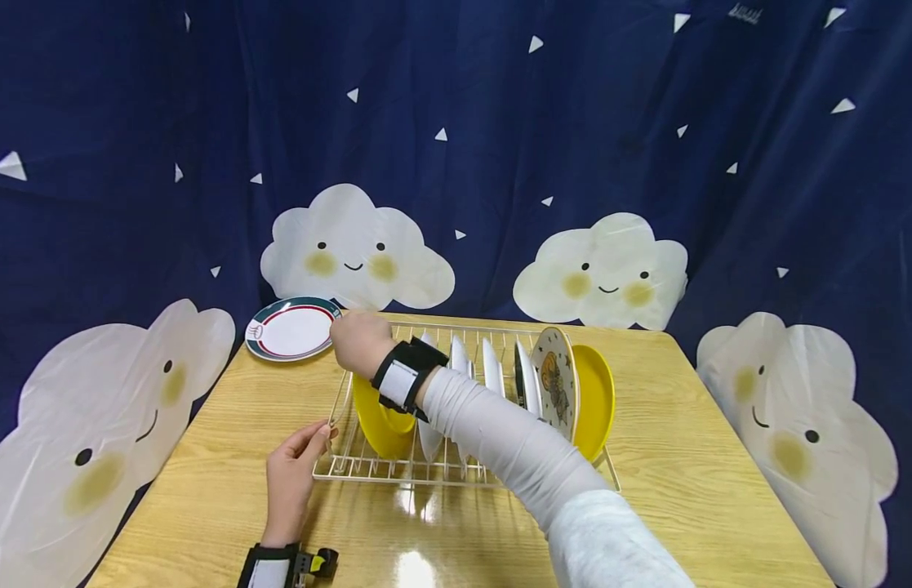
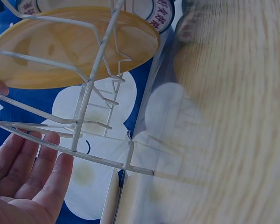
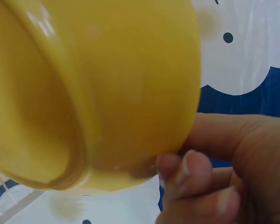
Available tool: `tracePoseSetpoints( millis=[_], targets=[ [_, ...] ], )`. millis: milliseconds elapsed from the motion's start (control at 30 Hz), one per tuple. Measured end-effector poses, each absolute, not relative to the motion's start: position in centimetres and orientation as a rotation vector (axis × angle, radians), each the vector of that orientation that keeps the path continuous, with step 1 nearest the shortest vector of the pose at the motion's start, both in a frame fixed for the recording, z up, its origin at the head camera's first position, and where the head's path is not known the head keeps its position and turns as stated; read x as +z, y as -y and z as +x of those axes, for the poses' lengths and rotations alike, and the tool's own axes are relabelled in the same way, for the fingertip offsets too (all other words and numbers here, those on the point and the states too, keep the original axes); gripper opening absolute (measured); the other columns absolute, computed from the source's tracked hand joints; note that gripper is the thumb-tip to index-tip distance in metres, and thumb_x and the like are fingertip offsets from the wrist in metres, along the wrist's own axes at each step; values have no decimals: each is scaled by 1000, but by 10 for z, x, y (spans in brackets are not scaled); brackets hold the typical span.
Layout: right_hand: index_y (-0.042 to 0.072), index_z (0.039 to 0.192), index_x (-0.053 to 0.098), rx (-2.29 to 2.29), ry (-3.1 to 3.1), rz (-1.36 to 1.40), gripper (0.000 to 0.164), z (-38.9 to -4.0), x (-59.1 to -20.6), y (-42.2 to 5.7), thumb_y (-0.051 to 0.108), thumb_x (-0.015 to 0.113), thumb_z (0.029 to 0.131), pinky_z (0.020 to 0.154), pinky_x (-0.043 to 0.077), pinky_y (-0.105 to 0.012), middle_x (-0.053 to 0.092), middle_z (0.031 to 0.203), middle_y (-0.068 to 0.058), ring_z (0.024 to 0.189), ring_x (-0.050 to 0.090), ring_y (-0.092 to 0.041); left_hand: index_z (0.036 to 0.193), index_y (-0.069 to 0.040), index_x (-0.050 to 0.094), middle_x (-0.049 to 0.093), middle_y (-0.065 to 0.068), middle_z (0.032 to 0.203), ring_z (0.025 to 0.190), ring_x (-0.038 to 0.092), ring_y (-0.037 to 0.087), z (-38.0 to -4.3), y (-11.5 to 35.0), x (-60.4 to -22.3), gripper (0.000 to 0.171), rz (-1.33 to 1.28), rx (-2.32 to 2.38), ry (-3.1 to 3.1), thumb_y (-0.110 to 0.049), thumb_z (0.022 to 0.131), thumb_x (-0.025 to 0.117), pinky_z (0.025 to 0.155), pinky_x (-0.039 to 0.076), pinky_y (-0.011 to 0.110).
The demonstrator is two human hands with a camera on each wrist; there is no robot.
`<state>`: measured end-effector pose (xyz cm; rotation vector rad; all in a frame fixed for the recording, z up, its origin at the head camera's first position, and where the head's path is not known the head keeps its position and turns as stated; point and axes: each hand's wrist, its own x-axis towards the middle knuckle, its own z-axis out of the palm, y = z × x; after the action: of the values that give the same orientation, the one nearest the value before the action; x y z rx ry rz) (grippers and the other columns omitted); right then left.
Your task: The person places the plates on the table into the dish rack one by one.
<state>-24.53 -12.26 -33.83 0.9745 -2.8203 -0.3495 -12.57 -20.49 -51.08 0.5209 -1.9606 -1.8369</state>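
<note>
My right hand [image 1: 362, 341] pinches the rim of a yellow plate [image 3: 140, 88] between thumb and fingers. This plate stands on edge at the left end of a white wire dish rack [image 1: 385, 482], its underside and foot ring filling much of the right wrist view. At the rack's left end, my left hand [image 1: 292, 474] grips the side wire, its fingers [image 2: 49, 161] curled under the frame. Several white plates [image 1: 492, 367] stand in the slots to the right, partly hidden behind my right forearm. A patterned plate [image 1: 557, 380] and another yellow plate [image 1: 595, 400] stand at the right end.
A white plate with a green and red rim [image 1: 294, 328] lies flat at the table's back left, beyond the rack. The wooden table [image 1: 691, 457] ends at a dark blue curtain [image 1: 485, 98] with cloud cut-outs. My right arm crosses over the rack.
</note>
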Motion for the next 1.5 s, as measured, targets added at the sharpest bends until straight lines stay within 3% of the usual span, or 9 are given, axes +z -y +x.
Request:
tracePoseSetpoints(
  millis=[400, 767, 1167, 1500],
  targets=[
    [18, 110, 70, -321, 2893, 1007, 21, -247, -331, 114, 25, 54, 97, 49, 52, -27, 65, 90, 3, 68, 58, -11, 111, -4, 72, 77, 0, 93, 83, 67, 4, -125, 203, -512, 29, 535, -1813, 1962, -26, 94, 65, 74, 55, 19],
    [18, 99, 71, -279, 2919, 1021, 17, -245, -332, 112, 24, 55, 95, 44, 47, -26, 61, 78, 3, 61, 56, -12, 116, -2, 70, 76, -10, 89, 86, 69, 0, -125, 203, -513, 31, 529, -1870, 1946, -23, 94, 65, 74, 54, 16],
    [17, 88, 69, -168, 2917, 1066, 13, -239, -320, 101, 27, 62, 92, 44, 43, -22, 56, 74, 4, 60, 54, -9, 114, 2, 70, 76, -11, 86, 83, 68, 0, -124, 201, -511, 33, 529, -1855, 1927, -23, 94, 66, 73, 54, 16],
    [16, 75, 63, -62, 2903, 1047, 25, -232, -288, 71, 34, 63, 92, 42, 37, -25, 50, 65, 4, 54, 48, -11, 116, 1, 69, 75, -14, 85, 82, 67, -1, -124, 200, -511, 32, 553, -1866, 1925, -22, 95, 64, 74, 54, 16]
  ],
)
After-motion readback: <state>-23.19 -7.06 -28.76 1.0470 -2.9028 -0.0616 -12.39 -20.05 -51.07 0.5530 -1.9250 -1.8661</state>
